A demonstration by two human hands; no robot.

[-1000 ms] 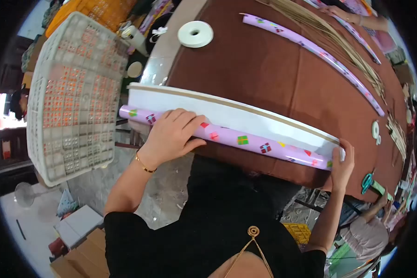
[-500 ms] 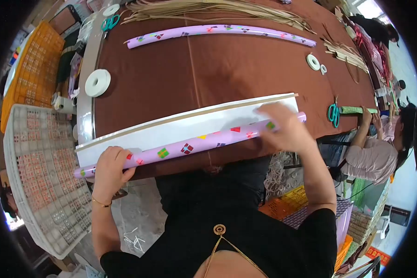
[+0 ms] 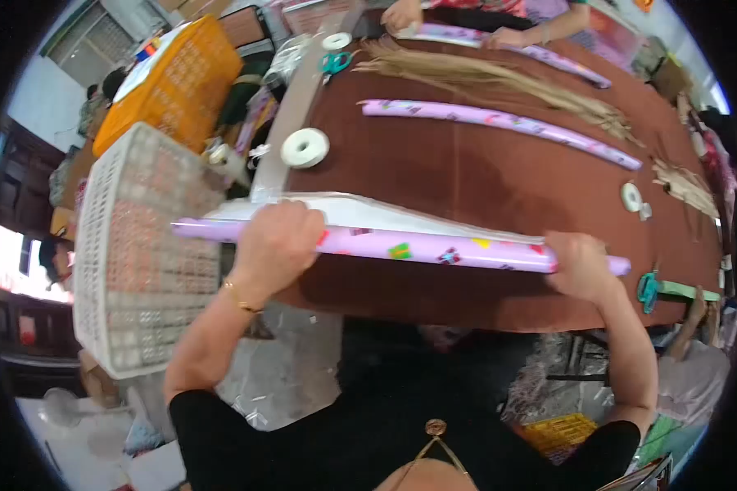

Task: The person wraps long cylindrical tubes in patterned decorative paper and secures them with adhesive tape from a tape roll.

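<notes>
My left hand [image 3: 280, 245] is closed around a lilac roll of patterned wrapping paper [image 3: 422, 250] near its left end. Farther along, my right hand [image 3: 580, 263] grips the same roll close to its right end. A white sheet [image 3: 348, 210], the paper's plain side, bulges up behind the roll between both hands. The roll runs nearly level across the near side of the brown-covered table [image 3: 499, 192]. Green, red and yellow gift motifs show on its surface. My fingers' undersides are hidden.
Farther back lie another lilac roll [image 3: 499, 127], brown strips [image 3: 483, 75], white tape rolls [image 3: 305, 148] and teal scissors [image 3: 648, 288]. A white crate [image 3: 98, 270] and an orange crate [image 3: 180, 82] stand left. Across the table, a person's hands [image 3: 506, 38] hold another lilac roll.
Both hands have closed around the roll, and the white sheet behind it now bulges and shows less. The camera view has swung left, bringing a co-worker's hands into sight at the far side.
</notes>
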